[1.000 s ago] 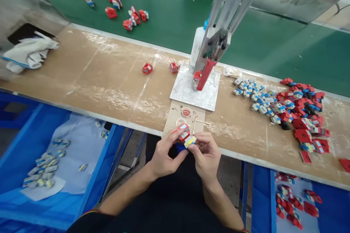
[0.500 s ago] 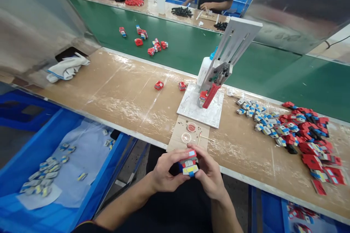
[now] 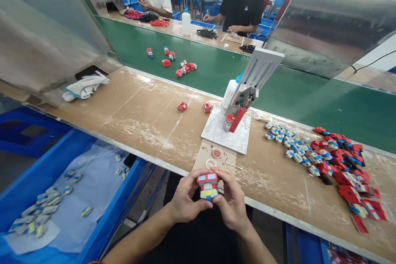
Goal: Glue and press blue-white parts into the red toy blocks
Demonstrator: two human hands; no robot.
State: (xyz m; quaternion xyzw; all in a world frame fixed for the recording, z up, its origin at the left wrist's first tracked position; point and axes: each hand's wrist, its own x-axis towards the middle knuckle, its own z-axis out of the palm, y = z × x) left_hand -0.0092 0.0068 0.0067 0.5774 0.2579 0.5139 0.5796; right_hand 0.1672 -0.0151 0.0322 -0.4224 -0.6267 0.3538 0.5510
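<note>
Between my two hands, over my lap at the bench's front edge, is a small toy part (image 3: 208, 186) in red, grey, yellow and blue, with two light-blue window patches on top. My left hand (image 3: 187, 198) grips its left side, thumb below and fingers above. On its right side my right hand (image 3: 230, 198) holds it the same way. Just beyond the hands lies a cardboard piece (image 3: 201, 159) with a red-stained round dish (image 3: 216, 153) and a thin stick (image 3: 233, 165). A metal toggle clamp with a red handle (image 3: 238, 119) presses a red part on a white base plate (image 3: 213, 130).
Red and grey parts (image 3: 337, 152) are heaped on the right of the bench. Two red parts, one a block (image 3: 182, 106), lie left of the clamp. A green belt (image 3: 133, 41) carries several parts. A blue bin (image 3: 102, 210) sits lower left. Two co-workers (image 3: 241, 8) sit opposite.
The toy part has turned so its red windowed top and yellow front face me more squarely. My hands stay around it. The view has tilted up, showing more of the room.
</note>
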